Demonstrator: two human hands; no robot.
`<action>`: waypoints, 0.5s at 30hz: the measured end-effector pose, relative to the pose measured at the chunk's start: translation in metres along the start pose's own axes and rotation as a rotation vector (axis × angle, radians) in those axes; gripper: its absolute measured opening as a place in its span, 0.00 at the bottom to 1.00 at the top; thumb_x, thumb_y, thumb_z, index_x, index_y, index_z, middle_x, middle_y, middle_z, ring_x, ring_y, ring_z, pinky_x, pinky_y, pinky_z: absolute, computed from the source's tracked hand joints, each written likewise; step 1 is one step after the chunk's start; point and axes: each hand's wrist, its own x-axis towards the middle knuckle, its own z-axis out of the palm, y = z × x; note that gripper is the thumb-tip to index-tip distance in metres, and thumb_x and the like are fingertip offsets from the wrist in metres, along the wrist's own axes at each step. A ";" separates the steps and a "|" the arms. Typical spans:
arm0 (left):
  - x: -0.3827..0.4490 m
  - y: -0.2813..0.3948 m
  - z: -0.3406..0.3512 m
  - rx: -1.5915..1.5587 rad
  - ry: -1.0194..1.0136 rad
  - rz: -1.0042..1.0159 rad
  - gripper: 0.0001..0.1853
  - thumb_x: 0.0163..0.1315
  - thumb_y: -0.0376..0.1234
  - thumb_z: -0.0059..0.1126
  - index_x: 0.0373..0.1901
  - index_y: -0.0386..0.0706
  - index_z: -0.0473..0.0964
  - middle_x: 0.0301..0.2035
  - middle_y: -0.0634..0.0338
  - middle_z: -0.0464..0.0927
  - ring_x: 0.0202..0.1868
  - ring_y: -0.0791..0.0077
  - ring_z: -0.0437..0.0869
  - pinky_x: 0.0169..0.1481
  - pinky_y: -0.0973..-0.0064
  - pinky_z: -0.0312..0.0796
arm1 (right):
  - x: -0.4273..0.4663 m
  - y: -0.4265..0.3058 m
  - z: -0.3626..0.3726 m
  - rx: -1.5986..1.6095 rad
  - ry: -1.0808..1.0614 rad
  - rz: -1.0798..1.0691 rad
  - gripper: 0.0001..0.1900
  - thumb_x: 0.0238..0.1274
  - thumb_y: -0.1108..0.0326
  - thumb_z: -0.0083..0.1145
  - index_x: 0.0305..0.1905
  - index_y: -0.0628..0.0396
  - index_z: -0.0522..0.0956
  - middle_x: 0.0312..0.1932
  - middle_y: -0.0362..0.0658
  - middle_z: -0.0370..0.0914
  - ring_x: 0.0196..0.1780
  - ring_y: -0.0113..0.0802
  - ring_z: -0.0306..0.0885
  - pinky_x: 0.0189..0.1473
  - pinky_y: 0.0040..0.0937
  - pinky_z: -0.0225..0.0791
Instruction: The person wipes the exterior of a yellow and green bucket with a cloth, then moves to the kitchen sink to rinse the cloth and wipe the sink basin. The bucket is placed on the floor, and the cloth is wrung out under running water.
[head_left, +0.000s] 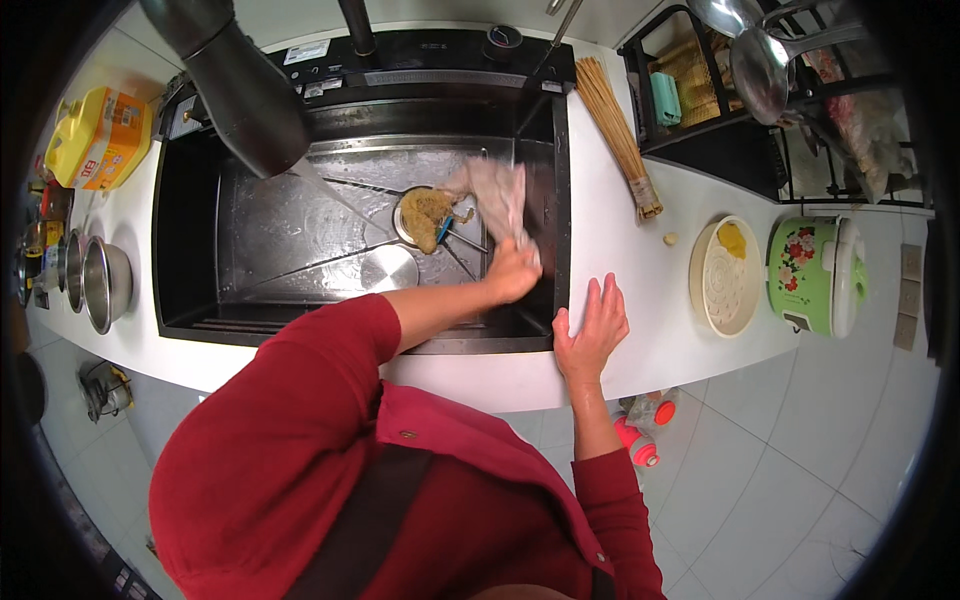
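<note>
My left hand (514, 271) grips one end of a pale pinkish cloth (495, 196) inside the black sink (300, 232), near its right wall. The cloth is blurred and trails up and left from my fist. Just left of it, a brown, matted scrubbing pad (426, 217) lies over the drain, with something blue partly hidden under it. A round metal disc (389, 268) lies on the wet basin floor. My right hand (592, 330) rests flat on the white countertop (637, 300), its thumb at the sink's right rim; it holds nothing.
The black faucet (255, 112) sends water into the sink. Right of the sink lie a bamboo brush (619, 135), a cream strainer basket (725, 277) and a green rice cooker (814, 276). At left stand steel bowls (109, 285) and a yellow jug (99, 140). Ladles (759, 75) hang upper right.
</note>
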 end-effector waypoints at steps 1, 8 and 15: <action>-0.017 0.000 0.000 0.032 -0.155 -0.013 0.19 0.52 0.43 0.52 0.40 0.41 0.78 0.46 0.39 0.68 0.55 0.45 0.66 0.60 0.59 0.61 | 0.000 0.000 -0.001 -0.007 -0.006 -0.005 0.33 0.49 0.58 0.57 0.62 0.58 0.65 0.68 0.53 0.56 0.68 0.50 0.55 0.62 0.49 0.47; -0.032 0.059 -0.044 -0.634 -0.370 0.124 0.12 0.59 0.36 0.47 0.22 0.38 0.67 0.17 0.61 0.67 0.24 0.66 0.70 0.33 0.66 0.67 | -0.002 0.007 0.001 0.015 -0.004 -0.030 0.29 0.54 0.64 0.54 0.63 0.58 0.65 0.70 0.51 0.55 0.68 0.49 0.55 0.63 0.47 0.46; 0.104 0.095 -0.088 -0.371 0.445 0.347 0.18 0.52 0.40 0.61 0.43 0.42 0.77 0.42 0.46 0.68 0.47 0.55 0.71 0.54 0.66 0.65 | 0.013 0.004 0.002 0.237 0.062 0.056 0.20 0.58 0.70 0.51 0.57 0.57 0.72 0.65 0.47 0.64 0.66 0.46 0.59 0.64 0.44 0.48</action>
